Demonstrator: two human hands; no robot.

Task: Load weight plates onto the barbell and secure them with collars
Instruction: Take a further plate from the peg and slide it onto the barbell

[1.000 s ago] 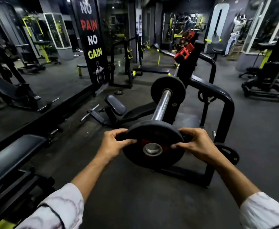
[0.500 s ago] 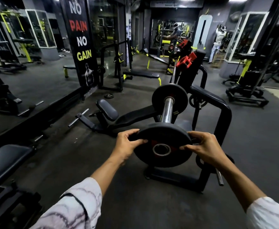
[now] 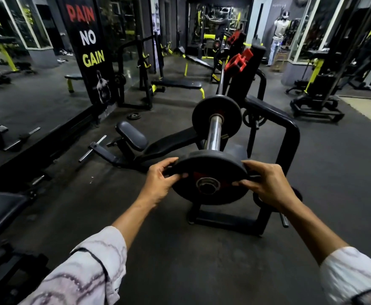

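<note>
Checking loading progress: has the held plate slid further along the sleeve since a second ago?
Cannot tell. The held plate leaves about as much bare sleeve before the inner plate as earlier, but the camera itself shifted.

Floor (image 3: 202,260): dark rubber matting, scuffed and dusty in the foreground.
Rack frame (image 3: 290,137): black tubular stand, its base resting on the floor.
Loose plate (image 3: 133,116): small black disc lying flat on the floor near the banner.
Banner (image 3: 87,47): stands on the floor at left.
Flat bench (image 3: 176,84): yellow legs on the floor.
</note>
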